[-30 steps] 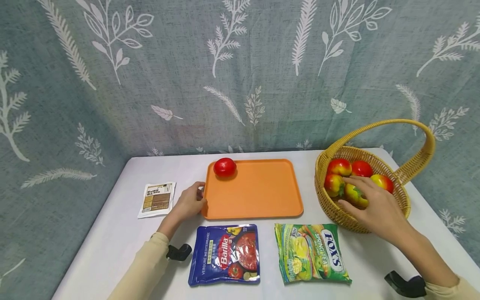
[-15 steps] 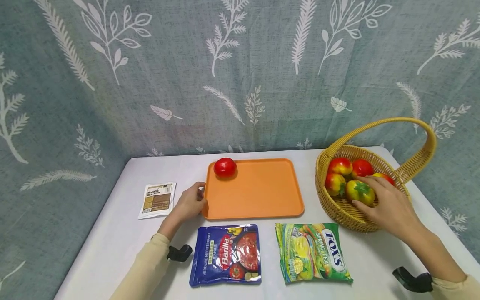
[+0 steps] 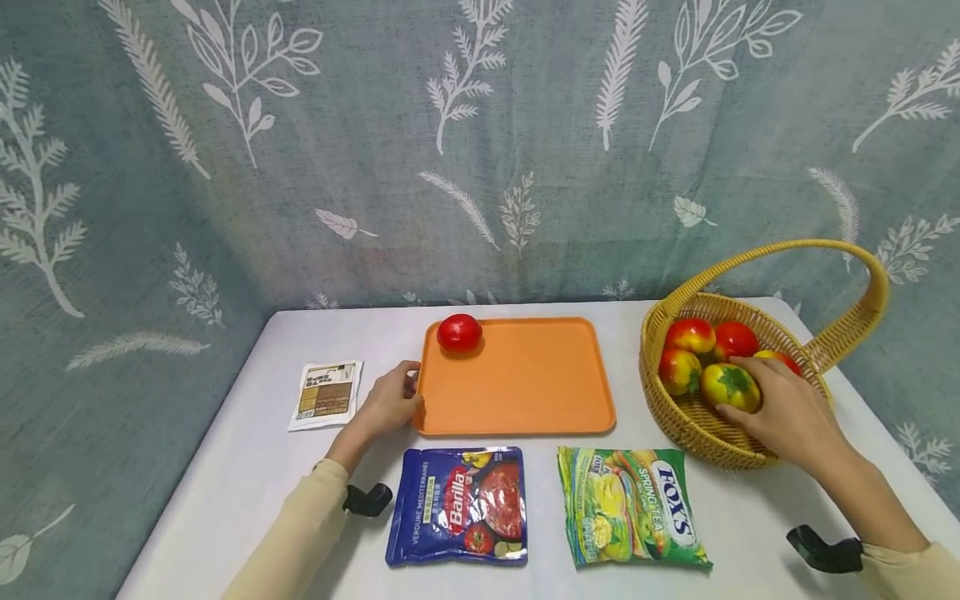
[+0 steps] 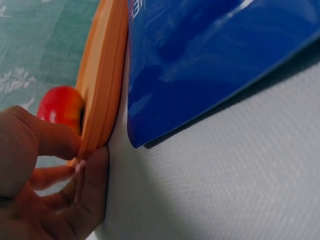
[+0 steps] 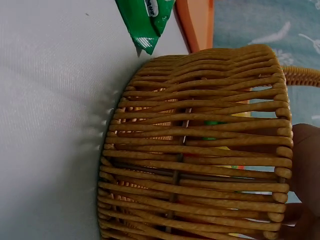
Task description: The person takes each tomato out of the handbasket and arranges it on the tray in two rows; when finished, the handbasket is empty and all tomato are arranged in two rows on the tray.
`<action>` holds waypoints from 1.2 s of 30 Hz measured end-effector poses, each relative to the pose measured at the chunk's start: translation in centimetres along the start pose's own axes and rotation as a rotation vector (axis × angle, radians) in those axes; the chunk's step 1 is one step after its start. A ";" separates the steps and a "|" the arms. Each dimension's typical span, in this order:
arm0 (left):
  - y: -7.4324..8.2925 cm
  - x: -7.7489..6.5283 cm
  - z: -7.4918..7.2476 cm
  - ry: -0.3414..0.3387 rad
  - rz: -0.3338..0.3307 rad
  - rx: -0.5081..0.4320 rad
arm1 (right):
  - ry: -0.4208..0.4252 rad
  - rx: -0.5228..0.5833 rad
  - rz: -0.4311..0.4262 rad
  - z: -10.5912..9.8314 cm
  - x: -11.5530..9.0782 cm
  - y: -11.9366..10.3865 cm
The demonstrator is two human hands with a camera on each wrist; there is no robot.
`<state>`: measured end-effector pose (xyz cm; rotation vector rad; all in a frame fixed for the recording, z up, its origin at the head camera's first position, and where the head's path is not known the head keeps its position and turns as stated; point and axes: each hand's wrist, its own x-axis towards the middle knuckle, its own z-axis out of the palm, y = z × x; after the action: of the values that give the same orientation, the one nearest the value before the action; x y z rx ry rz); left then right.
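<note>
My left hand pinches the left rim of the orange tray; the left wrist view shows the thumb on the rim and fingers beneath it. On the tray's back left corner lies a red fruit. At the right, my right hand reaches into the wicker basket. Its thumb and fingers hold a yellow-green fruit with a green leafy top. Several red and yellow fruits lie around it. In the right wrist view, the basket's weave hides most of that hand.
A blue Barilla pouch lies in front of the tray, with a green Fox's candy bag to its right. At the left lies a small white and brown packet. The basket's tall handle arches over the fruits.
My right hand has shifted rightward from over the yellow-green fruit to its right side, uncovering its leafy top. The left hand stays at the tray's rim. The head view has swung slightly.
</note>
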<state>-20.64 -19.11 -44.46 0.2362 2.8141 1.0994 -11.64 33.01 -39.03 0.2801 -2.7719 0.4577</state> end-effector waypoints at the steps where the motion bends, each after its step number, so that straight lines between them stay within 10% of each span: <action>1: 0.0 0.0 0.1 -0.003 0.005 0.001 | -0.006 -0.004 0.007 0.1 -0.1 0.1; 36: 0.4 -0.2 -0.2 0.011 -0.001 0.006 | -0.154 0.020 0.016 1.6 0.5 0.3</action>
<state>-20.38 -18.98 -44.01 0.2308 2.8270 1.0953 -12.65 32.68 -40.40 0.3096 -2.9227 0.4875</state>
